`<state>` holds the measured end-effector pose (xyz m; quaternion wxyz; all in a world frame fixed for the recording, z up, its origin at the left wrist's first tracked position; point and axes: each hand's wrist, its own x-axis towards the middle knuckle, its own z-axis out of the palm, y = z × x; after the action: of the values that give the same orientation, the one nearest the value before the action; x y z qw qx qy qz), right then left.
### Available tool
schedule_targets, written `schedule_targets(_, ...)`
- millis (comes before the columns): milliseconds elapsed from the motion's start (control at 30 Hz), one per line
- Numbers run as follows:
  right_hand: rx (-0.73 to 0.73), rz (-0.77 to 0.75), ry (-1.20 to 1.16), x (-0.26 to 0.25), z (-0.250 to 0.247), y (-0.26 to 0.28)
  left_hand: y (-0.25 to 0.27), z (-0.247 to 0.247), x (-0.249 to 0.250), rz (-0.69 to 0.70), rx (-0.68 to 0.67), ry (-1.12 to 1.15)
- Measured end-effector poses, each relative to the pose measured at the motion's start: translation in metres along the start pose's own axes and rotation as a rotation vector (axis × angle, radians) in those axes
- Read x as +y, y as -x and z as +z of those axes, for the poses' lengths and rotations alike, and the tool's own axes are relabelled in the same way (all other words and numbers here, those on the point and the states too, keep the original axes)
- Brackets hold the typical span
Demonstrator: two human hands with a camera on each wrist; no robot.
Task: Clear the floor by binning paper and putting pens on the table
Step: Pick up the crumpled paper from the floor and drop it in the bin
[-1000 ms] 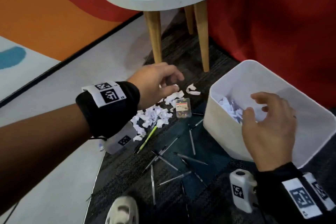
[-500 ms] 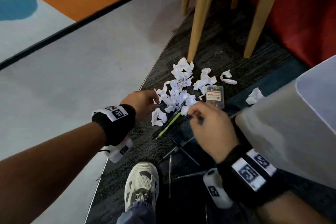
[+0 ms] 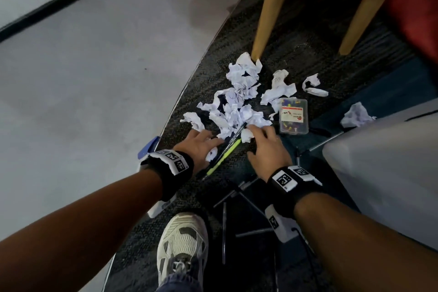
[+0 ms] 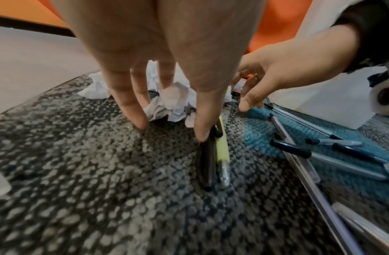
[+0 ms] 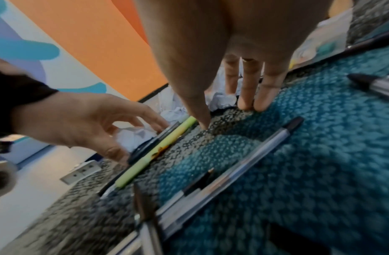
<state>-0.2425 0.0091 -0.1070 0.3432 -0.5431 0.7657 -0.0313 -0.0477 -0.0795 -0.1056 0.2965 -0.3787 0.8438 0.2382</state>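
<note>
Clear box (image 3: 294,116) lying just beyond the right hand (image 3: 267,152), holding coloured pushpins. White bin (image 3: 384,173) standing to that hand's right; its inside is not showing. Both grips are spreading open, fingers straight, at the near edge of the crumpled paper (image 3: 237,106) on the carpet (image 3: 296,38). Left hand (image 3: 198,149) is touching paper. Only the wrist views are showing its thumb (image 4: 202,127) resting on a black pen (image 4: 205,163) beside the yellow pen (image 3: 222,157).

Grey floor (image 3: 99,73) meets dark speckled carpet (image 3: 296,38) — wooden legs (image 3: 267,9) stand there, orange wall (image 5: 97,34) behind.
</note>
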Motion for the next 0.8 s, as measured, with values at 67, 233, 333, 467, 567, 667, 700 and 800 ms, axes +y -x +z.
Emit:
schedule_targets(67, -0.008, 0.047, 0.024, 0.001, 0.002, -0.009, -0.002, 0.0, 0.0, -0.019, 0.023, 0.014)
schedule_targets(233, 0.018, 0.083, -0.033, 0.006, 0.007, -0.015, 0.002, 0.001, -0.005, -0.055, 0.11, 0.17)
schedule_targets(333, 0.071, 0.071, -0.062, 0.009, 0.009, -0.011, 0.008, -0.001, -0.007, -0.035, 0.17, 0.294)
schedule_targets(467, 0.148, 0.062, -0.126, 0.006, 0.008, -0.003, 0.012, -0.01, -0.006, -0.053, 0.218, 0.338)
schedule_targets(567, 0.179, 0.07, -0.142, 0.006, 0.006, 0.004, 0.016, -0.023, -0.001, -0.083, 0.179, 0.334)
schedule_targets(667, 0.195, 0.068, -0.177, 0.007, -0.003, 0.015, 0.025, -0.04, 0.014, -0.094, 0.205, 0.343)
schedule_targets(700, 0.213, 0.057, -0.202, 0.007, -0.008, 0.019, 0.03, -0.048, 0.021, -0.095, 0.234, 0.344)
schedule_targets(800, 0.311, 0.006, -0.322, 0.008, -0.029, 0.037, 0.046, -0.079, 0.051, -0.021, 0.341, 0.368)
